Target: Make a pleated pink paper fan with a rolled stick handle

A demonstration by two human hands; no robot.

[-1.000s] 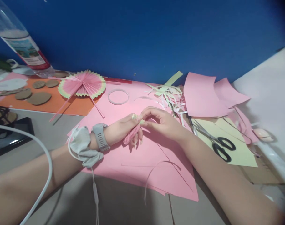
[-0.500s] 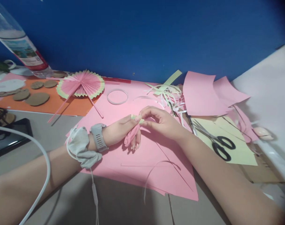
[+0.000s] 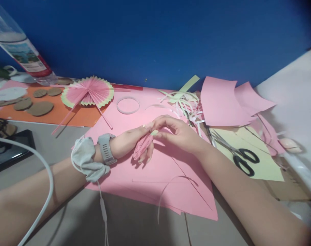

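Observation:
My left hand [image 3: 131,139] is closed round a small bundle of folded pink paper [image 3: 142,146] with a pale green edge. Thumb and fingers of my right hand [image 3: 172,131] pinch the bundle's upper, green end, where both hands meet. The fingers partly hide the folds. Beneath them lie large pink sheets [image 3: 135,189], and a thin curled paper strip [image 3: 163,191] rests on these. To the back left, an opened pink paper fan [image 3: 92,94] with a green rim and two stick handles lies spread out.
Black-handled scissors [image 3: 243,157] lie on a pale yellow sheet [image 3: 268,167] at right. Paper shreds [image 3: 186,102] and loose pink sheets [image 3: 219,102] are behind. A roll of tape or ring [image 3: 128,105], cardboard discs [image 3: 41,108], a bottle [image 3: 27,54] and a dark tablet-like device [image 3: 14,150] stand or lie leftward.
My left thumb has shifted over the top of the bundle, covering more of its green edge. The bundle tilts slightly lower to the left; my right hand stays at its upper end.

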